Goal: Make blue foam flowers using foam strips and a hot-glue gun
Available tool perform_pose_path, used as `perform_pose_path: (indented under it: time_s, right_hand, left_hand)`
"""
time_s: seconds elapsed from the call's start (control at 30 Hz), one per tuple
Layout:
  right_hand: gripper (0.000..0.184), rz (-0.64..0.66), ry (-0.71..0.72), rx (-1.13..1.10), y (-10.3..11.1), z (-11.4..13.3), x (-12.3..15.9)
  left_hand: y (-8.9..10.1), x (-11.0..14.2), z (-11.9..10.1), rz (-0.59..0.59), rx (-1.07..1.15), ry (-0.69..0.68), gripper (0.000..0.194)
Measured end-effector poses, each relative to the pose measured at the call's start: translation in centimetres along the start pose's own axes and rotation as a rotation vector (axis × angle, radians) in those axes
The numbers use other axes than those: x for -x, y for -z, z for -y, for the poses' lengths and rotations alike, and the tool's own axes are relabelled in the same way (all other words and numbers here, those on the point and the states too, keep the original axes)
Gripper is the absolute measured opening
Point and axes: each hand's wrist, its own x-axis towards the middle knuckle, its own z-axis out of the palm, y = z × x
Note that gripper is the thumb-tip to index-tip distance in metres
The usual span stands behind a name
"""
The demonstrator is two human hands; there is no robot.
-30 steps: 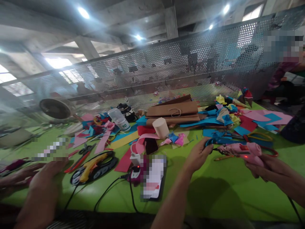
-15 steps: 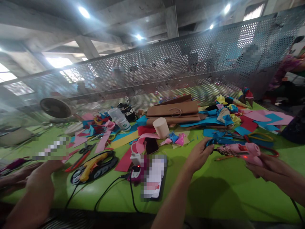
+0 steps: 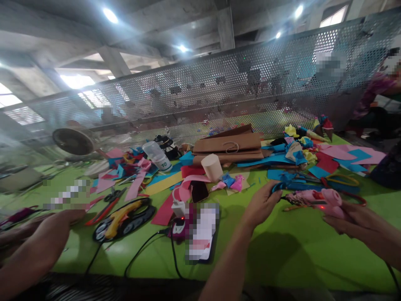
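My left hand [image 3: 260, 205] pinches a piece of blue paper [image 3: 283, 184] between thumb and fingers, above the green table. To its right, my right hand [image 3: 351, 217] is wrapped round the handle of a pink glue gun [image 3: 326, 200] with a small red light lit. The gun's nozzle points left at the blue paper, close to my left fingertips; whether they touch I cannot tell. Behind the gun lie a yellow-and-red-handled pair of scissors [image 3: 343, 180] and blue paper strips. A brown pencil-like stick [image 3: 294, 207] lies beneath the nozzle.
At left, a co-worker's hands [image 3: 59, 221] work over the table. Nearby are a yellow glue gun [image 3: 120, 219] on a black holder, red-handled scissors [image 3: 106, 207], a purple power strip [image 3: 180, 230] with cables, and a phone [image 3: 202, 234]. Brown paper [image 3: 225, 146] and a plastic cup [image 3: 156, 156] stand farther back.
My two hands, the blue paper and the glue gun hold nearly the same place. The co-worker's arm at left has shifted slightly.
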Motion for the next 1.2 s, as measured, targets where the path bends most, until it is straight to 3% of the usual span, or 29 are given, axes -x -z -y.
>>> perform_pose_path:
  time_s: [0.1, 0.2, 0.53, 0.83, 0.97, 1.2]
  right_hand:
    - [0.046, 0.1, 0.043, 0.065, 0.1, 0.0, 0.0]
    - [0.048, 0.116, 0.058, 0.072, 0.2, 0.0, 0.0]
    - [0.041, 0.091, 0.092, 0.049, 0.1, -0.2, -0.2]
    - [0.053, 0.153, 0.096, 0.031, 0.0, 0.0, 0.3]
    - [0.056, 0.112, 0.12, 0.069, 0.1, 0.2, 0.1]
    - [0.057, 0.145, 0.109, 0.056, -0.5, -1.4, 0.2]
  left_hand:
    - [0.0, -0.1, 0.1, 0.005, -0.008, -0.011, 0.034]
    - [0.0, -0.1, 0.1, 0.002, -0.009, -0.026, 0.034]
    - [-0.1, 0.0, -0.3, -0.001, -0.035, -0.025, 0.03]
    - [0.0, 0.0, 0.0, 0.002, -0.016, -0.036, 0.034]
    - [-0.1, 0.0, -0.2, 0.012, -0.042, -0.031, 0.031]
    - [-0.2, 0.1, -0.1, -0.01, 0.017, -0.048, 0.032]
